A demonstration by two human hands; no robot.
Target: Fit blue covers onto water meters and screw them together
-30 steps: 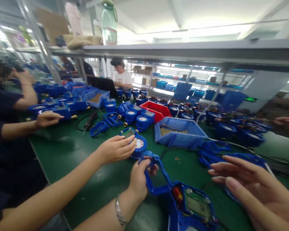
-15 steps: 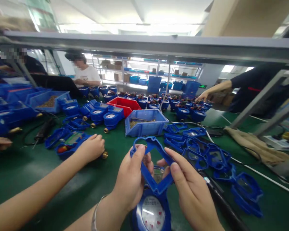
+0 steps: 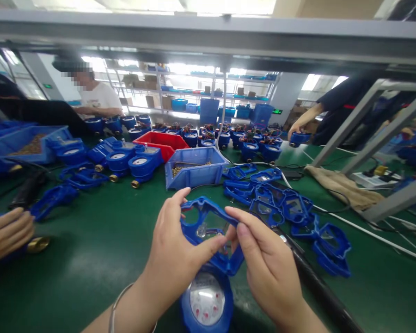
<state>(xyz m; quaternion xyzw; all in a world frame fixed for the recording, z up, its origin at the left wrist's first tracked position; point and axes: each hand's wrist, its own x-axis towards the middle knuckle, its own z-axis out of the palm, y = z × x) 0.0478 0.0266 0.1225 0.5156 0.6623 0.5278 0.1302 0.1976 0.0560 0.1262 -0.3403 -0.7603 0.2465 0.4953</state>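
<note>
Green table (image 3: 100,245) is leaving a decent lane between the left hand (image 3: 175,245) and a co-worker's hand (image 3: 9,236); black rod (image 3: 319,284) and loose frames (image 3: 293,206) are crowding the right, blue bin (image 3: 197,175) is blocking ahead.

We can read no word or number for certain. The nearest dial (image 3: 207,303) carries red marks and faint print, too blurred for us to make out. Two small green signs, one at right (image 3: 276,111) and one at left (image 3: 47,86), are too tiny for us to read, as is the print on the white shirt (image 3: 102,96).
</note>
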